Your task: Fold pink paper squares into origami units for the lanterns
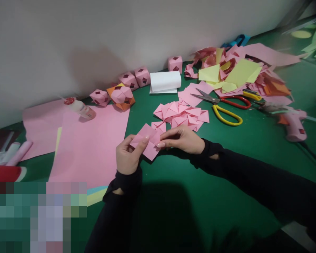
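Note:
Between my two hands is a small pink paper square [151,151], turned corner-down and showing crease lines. My left hand [129,154] pinches its left side, the thumb lying on top of the paper. At the right corner, my right hand [183,140] grips the same square between thumb and fingers. Just beyond the hands lies a pile of folded pink paper pieces [179,114]. Scissors [217,102] with one red and one yellow handle rest to the right of that pile, their blades parted.
Large pink sheets [94,151] cover the left, with a small bottle [81,108] on them. Pink folded paper cubes [142,77] and a white paper roll [165,81] line the wall. Paper scraps [242,73] heap at back right, near a pink glue gun [293,124] with a cord.

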A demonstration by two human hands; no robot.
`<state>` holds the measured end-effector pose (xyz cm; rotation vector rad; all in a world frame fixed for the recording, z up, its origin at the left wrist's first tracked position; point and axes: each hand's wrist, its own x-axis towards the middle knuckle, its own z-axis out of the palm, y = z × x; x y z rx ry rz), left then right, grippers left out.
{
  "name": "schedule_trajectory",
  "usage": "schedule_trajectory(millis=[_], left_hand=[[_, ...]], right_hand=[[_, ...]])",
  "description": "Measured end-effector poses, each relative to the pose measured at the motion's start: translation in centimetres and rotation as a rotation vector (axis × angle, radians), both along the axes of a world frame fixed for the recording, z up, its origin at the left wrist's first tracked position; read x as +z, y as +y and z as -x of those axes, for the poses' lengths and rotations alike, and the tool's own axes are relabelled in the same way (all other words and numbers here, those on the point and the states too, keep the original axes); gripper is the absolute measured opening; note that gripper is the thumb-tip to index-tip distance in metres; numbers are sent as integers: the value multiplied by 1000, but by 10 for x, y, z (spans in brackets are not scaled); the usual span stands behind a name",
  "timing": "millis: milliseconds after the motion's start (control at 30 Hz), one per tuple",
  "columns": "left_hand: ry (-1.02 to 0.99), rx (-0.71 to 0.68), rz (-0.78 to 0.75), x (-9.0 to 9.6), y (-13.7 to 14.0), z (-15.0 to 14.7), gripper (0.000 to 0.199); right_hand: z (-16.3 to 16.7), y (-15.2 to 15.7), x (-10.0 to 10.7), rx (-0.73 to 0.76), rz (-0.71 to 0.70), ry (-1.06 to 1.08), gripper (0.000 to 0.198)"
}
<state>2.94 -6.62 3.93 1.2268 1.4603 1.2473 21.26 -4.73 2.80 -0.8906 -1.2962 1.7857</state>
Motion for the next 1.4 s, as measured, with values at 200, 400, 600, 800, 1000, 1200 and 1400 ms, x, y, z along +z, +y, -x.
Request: schedule_trajectory(millis=[200,400,600,800,1000,1200,1400], left_hand=[[63,-12,34,2,-2,0,27],[55,2,34,2,-4,-3,26],[86,-21,-19,0,-2,-4,23],[29,-11,-7,3,-4,-7,23],[22,-49,-65,1,-4,-6,24],[-9,10,-71,-1,-4,-9,20],[2,33,-75,-4,-2,-7,22]], right_hand=[[2,0,0,-29,6,-44,27],[4,-1,1,-57,1,-115,30],[5,0,-2,-63,-24,-124,29],[4,-1,-1,-69,-24,-52,27],[3,0,1,-108,2,-25,24],[2,2,1,-97,29,-20,28],[-1,4,2,-30,47,-45,25]])
